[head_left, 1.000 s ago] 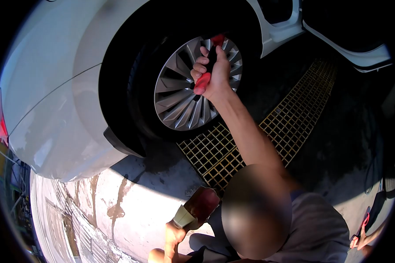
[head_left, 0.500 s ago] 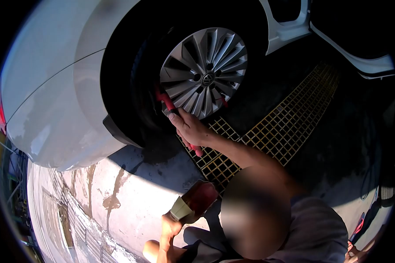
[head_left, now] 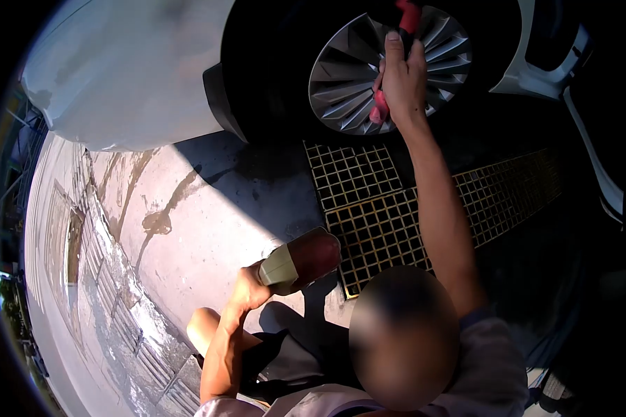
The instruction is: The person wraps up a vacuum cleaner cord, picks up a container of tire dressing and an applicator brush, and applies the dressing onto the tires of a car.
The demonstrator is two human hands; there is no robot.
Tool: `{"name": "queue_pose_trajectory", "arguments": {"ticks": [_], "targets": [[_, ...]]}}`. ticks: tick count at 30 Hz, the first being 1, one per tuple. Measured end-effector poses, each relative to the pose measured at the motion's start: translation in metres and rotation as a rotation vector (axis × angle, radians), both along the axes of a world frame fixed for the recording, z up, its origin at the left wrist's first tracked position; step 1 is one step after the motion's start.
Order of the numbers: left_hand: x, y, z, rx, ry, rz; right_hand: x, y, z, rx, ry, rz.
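Note:
My right hand (head_left: pixel 403 80) is wrapped round a red-and-black handled tool (head_left: pixel 410 17), in front of the wheel (head_left: pixel 337 76). The tool's red lower end (head_left: pixel 378 110) sticks out below my fingers. Its far end is lost in the dark at the top of the view, so its exact kind cannot be told. Low on the left, my left hand (head_left: pixel 249 288) grips a container, light green near my hand and dark red at its far end (head_left: pixel 316 258). It is tilted over the floor, well apart from the wheel. What it holds is not clear.
A white car's body (head_left: pixel 132 76) fills the upper left, with a dark flap (head_left: pixel 222 104) behind the wheel arch. Yellowish floor grating (head_left: pixel 368 226) runs below the wheel. A wet stain (head_left: pixel 158 222) marks the concrete. A blurred oval covers part of the lower middle.
My right hand has moved the red-and-black tool up and right, from the tyre's lower left to the upper wheel. The view has shifted. My left hand still holds the container.

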State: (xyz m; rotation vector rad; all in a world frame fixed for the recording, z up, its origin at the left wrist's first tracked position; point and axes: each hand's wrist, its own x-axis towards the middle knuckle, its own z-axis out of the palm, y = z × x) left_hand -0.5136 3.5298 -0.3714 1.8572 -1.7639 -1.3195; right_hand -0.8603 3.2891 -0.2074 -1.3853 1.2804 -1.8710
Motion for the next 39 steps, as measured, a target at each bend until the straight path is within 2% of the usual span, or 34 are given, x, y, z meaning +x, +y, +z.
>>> {"name": "queue_pose_trajectory", "arguments": {"ticks": [1,2,6,8,10,12,15,18,20,23,24,25,27,28,29,31,32,33,34,35,36,39], "targets": [[0.001,0.001,-0.004,-0.011,0.044,0.026,0.012,-0.005,-0.010,-0.014,0.098,-0.036],[0.002,0.001,-0.006,-0.008,0.050,0.031,0.018,-0.025,-0.042,-0.076,0.319,-0.130],[0.000,0.000,-0.003,-0.022,0.046,0.039,0.056,-0.002,-0.139,-0.148,0.772,-0.074],[0.001,0.001,-0.002,-0.005,0.036,0.033,0.049,0.017,-0.192,-0.060,1.044,-0.016],[0.002,0.001,-0.006,-0.040,0.080,0.026,0.025,0.032,-0.233,0.209,1.393,0.124],[0.005,0.002,-0.014,-0.044,0.065,0.040,-0.001,0.047,-0.262,0.473,1.477,0.220],[0.001,0.001,-0.007,-0.038,0.061,0.039,-0.029,0.059,-0.276,0.616,1.566,0.218],[-0.014,-0.005,0.031,0.075,-0.123,0.032,-0.021,0.067,-0.223,0.619,1.610,0.272],[0.001,-0.002,0.001,0.018,-0.104,-0.004,-0.008,0.068,-0.192,0.274,1.665,0.107],[0.014,0.003,-0.028,-0.029,-0.014,0.007,0.013,0.040,-0.120,-0.094,1.493,-0.103],[0.009,0.002,-0.017,-0.028,-0.063,-0.033,0.014,0.034,-0.082,-0.154,1.489,-0.149],[0.020,0.001,-0.036,-0.081,-0.148,-0.097,0.010,0.026,-0.052,-0.259,1.468,-0.258],[0.017,0.002,-0.025,-0.111,-0.099,-0.080,-0.007,0.020,0.005,-0.181,1.337,-0.347],[0.018,0.003,-0.028,-0.130,-0.106,-0.094,-0.024,0.009,0.018,-0.247,1.202,-0.457],[0.020,0.006,-0.029,-0.126,-0.111,-0.087,-0.043,0.017,0.045,-0.063,1.081,-0.369],[0.019,0.005,-0.027,-0.105,-0.123,-0.085,-0.090,0.012,0.059,0.050,0.838,-0.502],[0.019,0.004,-0.025,-0.096,-0.128,-0.086,-0.124,-0.005,0.043,-0.058,0.686,-0.559],[0.018,0.003,-0.024,-0.087,-0.135,-0.087,-0.153,-0.008,0.032,0.135,0.600,-0.555],[0.018,0.002,-0.023,-0.078,-0.138,-0.090,-0.174,-0.011,0.012,0.192,0.490,-0.622],[0.018,0.000,-0.022,-0.073,-0.146,-0.090,-0.205,-0.027,-0.022,0.221,0.525,-0.739],[0.018,-0.002,-0.022,-0.067,-0.154,-0.092,-0.202,-0.010,-0.025,0.407,0.198,-0.587],[0.013,-0.004,-0.019,-0.045,-0.178,-0.100,-0.218,-0.017,-0.114,0.631,-0.157,-0.566]]}}
